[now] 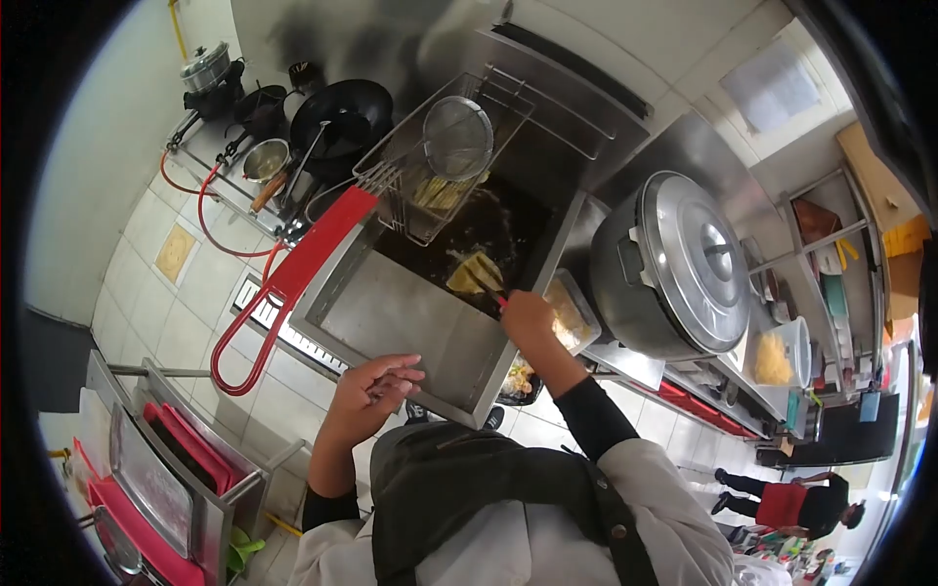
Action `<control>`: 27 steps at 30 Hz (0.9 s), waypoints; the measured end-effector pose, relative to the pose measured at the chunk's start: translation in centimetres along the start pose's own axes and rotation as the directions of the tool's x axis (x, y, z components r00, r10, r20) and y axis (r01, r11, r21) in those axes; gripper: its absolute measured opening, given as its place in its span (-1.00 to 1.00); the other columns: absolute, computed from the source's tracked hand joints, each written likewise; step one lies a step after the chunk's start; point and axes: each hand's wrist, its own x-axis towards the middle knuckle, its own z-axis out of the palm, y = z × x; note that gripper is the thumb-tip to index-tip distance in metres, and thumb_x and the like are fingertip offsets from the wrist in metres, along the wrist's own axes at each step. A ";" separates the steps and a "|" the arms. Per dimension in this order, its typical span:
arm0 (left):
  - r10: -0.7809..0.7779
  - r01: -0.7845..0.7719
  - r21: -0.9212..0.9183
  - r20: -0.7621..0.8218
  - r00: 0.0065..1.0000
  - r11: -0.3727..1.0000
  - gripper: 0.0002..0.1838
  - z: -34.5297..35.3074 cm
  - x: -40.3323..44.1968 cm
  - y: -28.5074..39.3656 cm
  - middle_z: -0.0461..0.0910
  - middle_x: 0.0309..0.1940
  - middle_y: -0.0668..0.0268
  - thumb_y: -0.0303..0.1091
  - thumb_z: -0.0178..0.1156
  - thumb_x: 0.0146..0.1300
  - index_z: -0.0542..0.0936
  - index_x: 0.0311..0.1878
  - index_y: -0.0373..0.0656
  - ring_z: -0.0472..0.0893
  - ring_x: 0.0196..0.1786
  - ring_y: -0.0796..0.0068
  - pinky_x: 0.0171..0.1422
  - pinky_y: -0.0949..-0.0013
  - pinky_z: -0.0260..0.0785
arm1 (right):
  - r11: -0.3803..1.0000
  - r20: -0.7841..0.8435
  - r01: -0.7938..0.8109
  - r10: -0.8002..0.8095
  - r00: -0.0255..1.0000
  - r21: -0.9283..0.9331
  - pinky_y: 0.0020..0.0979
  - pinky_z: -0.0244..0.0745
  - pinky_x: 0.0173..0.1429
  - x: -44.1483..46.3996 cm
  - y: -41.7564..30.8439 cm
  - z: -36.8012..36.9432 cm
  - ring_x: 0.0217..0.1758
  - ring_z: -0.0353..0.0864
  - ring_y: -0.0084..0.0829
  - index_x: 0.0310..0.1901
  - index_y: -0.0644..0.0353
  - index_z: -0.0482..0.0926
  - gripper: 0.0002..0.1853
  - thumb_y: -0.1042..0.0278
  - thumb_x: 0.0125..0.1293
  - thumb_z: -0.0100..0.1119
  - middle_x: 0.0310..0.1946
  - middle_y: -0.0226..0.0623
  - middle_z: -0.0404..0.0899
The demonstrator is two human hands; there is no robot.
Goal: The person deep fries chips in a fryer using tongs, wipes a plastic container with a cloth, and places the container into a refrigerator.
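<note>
My right hand [529, 320] is closed around the handle of tongs [488, 288], whose tips reach a pale yellow piece of food [474, 273] in the dark oil of a fryer [489, 225]. Over the fryer's far left part, a wire basket [430, 210] holds yellow strips, and a round mesh strainer [457, 135] lies on it. The basket's red handle [293, 278] slants down to the left. Near the steel plate [410, 317] at the fryer's front, my left hand [376, 393] has bent fingers partly apart and holds nothing.
A large lidded pot [674, 264] stands right of the fryer, beside a clear container [570, 311] of food. Black pans [342, 122] sit on burners at the back left. Trays [151, 479] occupy a rack at lower left. Another person [796, 503] stands far off at lower right.
</note>
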 end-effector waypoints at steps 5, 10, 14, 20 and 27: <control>-0.016 0.016 0.029 0.013 1.000 0.999 -0.63 0.5 0.2 0.5 0.63 -0.13 0.15 -0.52 0.10 0.25 0.46 0.15 -0.21 0.64 -0.15 0.47 -0.05 0.47 0.45 | 0.990 0.078 -0.094 0.086 0.993 0.104 -0.13 0.54 -0.13 2.2 0.4 2.4 -0.17 0.64 -0.05 -0.19 0.17 0.58 -0.69 0.09 0.20 0.15 -0.30 -0.07 0.63; -0.019 0.019 0.018 -0.019 1.000 1.000 -0.63 0.2 0.0 -0.5 0.62 -0.13 0.14 -0.53 0.09 0.26 0.46 0.15 -0.23 0.64 -0.14 0.45 -0.04 0.46 0.46 | 0.991 0.008 -0.095 0.094 0.996 0.090 -0.13 0.54 -0.12 1.7 2.0 0.7 -0.18 0.64 -0.07 -0.14 0.17 0.56 -0.68 0.10 0.22 0.13 -0.28 -0.08 0.63; -0.025 0.025 0.016 0.007 1.000 1.000 -0.62 0.9 0.4 -0.1 0.62 -0.13 0.11 -0.54 0.09 0.25 0.45 0.16 -0.24 0.64 -0.13 0.42 -0.03 0.45 0.47 | 0.994 0.100 -0.086 0.079 0.992 0.064 -0.15 0.56 -0.15 3.0 1.4 2.1 -0.16 0.65 -0.10 -0.10 0.20 0.54 -0.65 0.09 0.25 0.10 -0.26 -0.10 0.64; -0.007 0.006 0.016 0.044 0.999 1.000 -0.62 1.9 0.9 0.5 0.61 -0.13 0.10 -0.56 0.10 0.24 0.45 0.15 -0.28 0.64 -0.11 0.41 0.01 0.42 0.47 | 0.989 0.100 -0.109 0.098 0.990 0.104 -0.20 0.60 -0.21 1.8 1.0 1.3 -0.18 0.66 -0.15 0.00 0.26 0.51 -0.59 0.08 0.31 0.06 -0.24 -0.13 0.64; 0.006 -0.005 -0.007 0.088 0.996 1.000 -0.63 3.6 1.4 0.8 0.61 -0.13 0.09 -0.56 0.09 0.25 0.44 0.15 -0.30 0.63 -0.09 0.41 0.02 0.40 0.48 | 0.986 0.009 -0.040 0.039 0.999 0.163 -0.16 0.57 -0.26 -0.1 2.6 1.0 -0.31 0.66 -0.11 0.07 0.27 0.44 -0.56 0.13 0.29 0.04 -0.37 -0.10 0.63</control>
